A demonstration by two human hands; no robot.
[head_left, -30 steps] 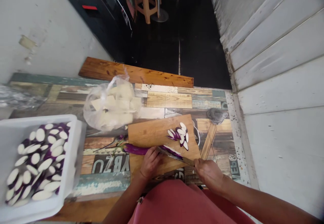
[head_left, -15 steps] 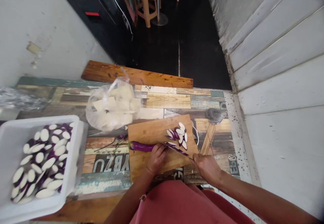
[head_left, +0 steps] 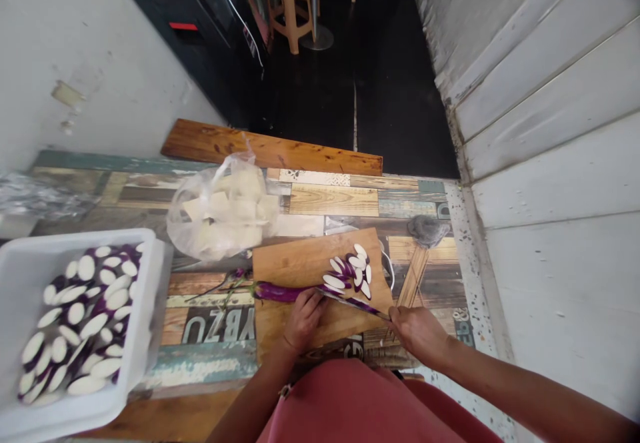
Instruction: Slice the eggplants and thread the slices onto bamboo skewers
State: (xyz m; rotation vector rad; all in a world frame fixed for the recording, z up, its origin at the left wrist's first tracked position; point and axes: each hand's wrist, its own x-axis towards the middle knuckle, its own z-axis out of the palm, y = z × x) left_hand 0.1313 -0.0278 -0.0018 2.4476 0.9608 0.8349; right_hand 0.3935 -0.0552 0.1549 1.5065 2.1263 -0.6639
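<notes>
A long purple eggplant (head_left: 280,291) lies across the wooden cutting board (head_left: 290,263), its stem end to the left. My left hand (head_left: 305,316) is closed over the eggplant near its cut right end. In my right hand (head_left: 417,336) is the handle of a knife (head_left: 354,303), its blade slanting up and left to the eggplant beside my left fingertips. The blade's far end is partly hidden by those fingers. Just beyond the blade sits a loose pile of oval eggplant slices (head_left: 356,266), white inside with purple skin.
At the left a white plastic tub (head_left: 145,296) holds many eggplant slices. A clear plastic bag (head_left: 225,209) of pale pieces stands behind the board. A grey scouring pad (head_left: 427,229) lies at the right, and an eggplant stem (head_left: 220,288) left of the board.
Another slice has come off the eggplant and lies at the near left of the pile. The knife and my right hand have shifted slightly right; my left hand has moved slightly left.
</notes>
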